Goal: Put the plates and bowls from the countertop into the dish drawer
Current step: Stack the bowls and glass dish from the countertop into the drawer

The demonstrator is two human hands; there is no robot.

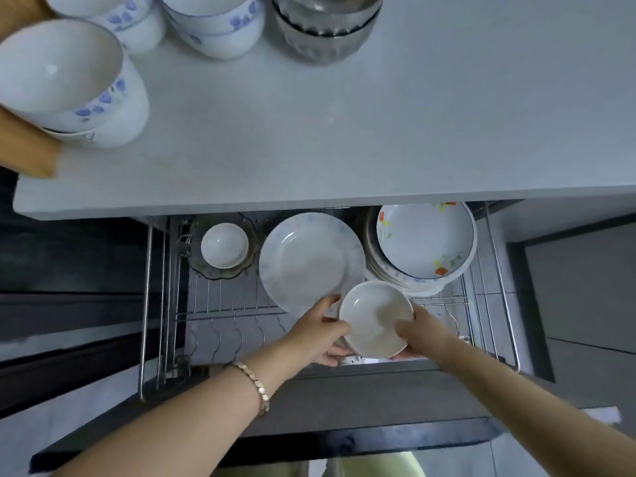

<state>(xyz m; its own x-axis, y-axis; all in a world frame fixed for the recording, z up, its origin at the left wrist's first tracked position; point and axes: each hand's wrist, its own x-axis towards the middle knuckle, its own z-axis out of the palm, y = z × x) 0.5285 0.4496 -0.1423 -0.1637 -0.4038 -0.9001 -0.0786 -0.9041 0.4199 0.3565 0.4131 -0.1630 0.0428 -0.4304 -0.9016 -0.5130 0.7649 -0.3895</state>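
Drawer (148,304): plate stack (425,241), small bowl (224,245) (left hand (318,333), right hand (418,333) grip dish (375,320)).

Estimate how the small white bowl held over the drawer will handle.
Probably rigid and brittle, the small white glazed bowl could chip against the adjacent white plate. Glossy, maybe slippery, though left hand and right hand hold it.

Steel bowls (327,29) cut off by top edge.
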